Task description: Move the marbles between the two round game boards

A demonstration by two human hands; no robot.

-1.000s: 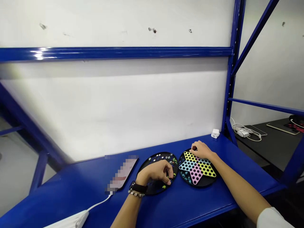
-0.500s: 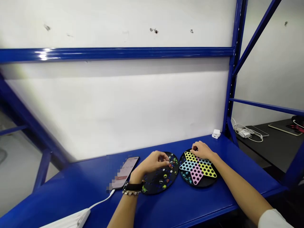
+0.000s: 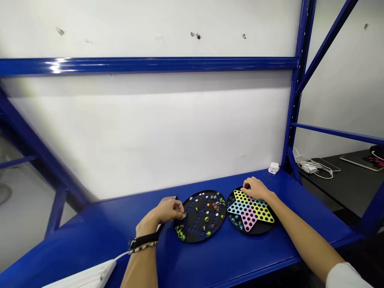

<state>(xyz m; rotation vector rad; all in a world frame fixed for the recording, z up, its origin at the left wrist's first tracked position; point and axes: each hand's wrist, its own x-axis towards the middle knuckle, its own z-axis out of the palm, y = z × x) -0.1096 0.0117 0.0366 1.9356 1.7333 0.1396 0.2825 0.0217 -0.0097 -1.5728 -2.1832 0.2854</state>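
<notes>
My left hand (image 3: 171, 211) is at the left rim of a round black tray (image 3: 195, 236), thumb and fingers pinched together on a small marble (image 3: 185, 215), mostly covered by the fingertips. Glass marbles lie scattered in this tray, with a yellow-green cluster (image 3: 180, 233) at the lower left and a red-brown group (image 3: 215, 207) at the right. My right hand (image 3: 255, 189) rests over the far edge of a second round tray (image 3: 261, 229), which carries a star-shaped game board (image 3: 249, 216) with holes. Its fingers are curled together; what they grip is hidden.
A phone (image 3: 168, 198) lies behind my left forearm, with a white cable running to a white power strip (image 3: 84, 276). A white charger (image 3: 273, 168) stands near the blue rack post (image 3: 289, 120). Blue marbles (image 3: 237, 222) show beside the star board.
My left hand has moved left from over the marble tray to its left rim, uncovering more marbles, and now pinches. My right hand has hardly moved.
</notes>
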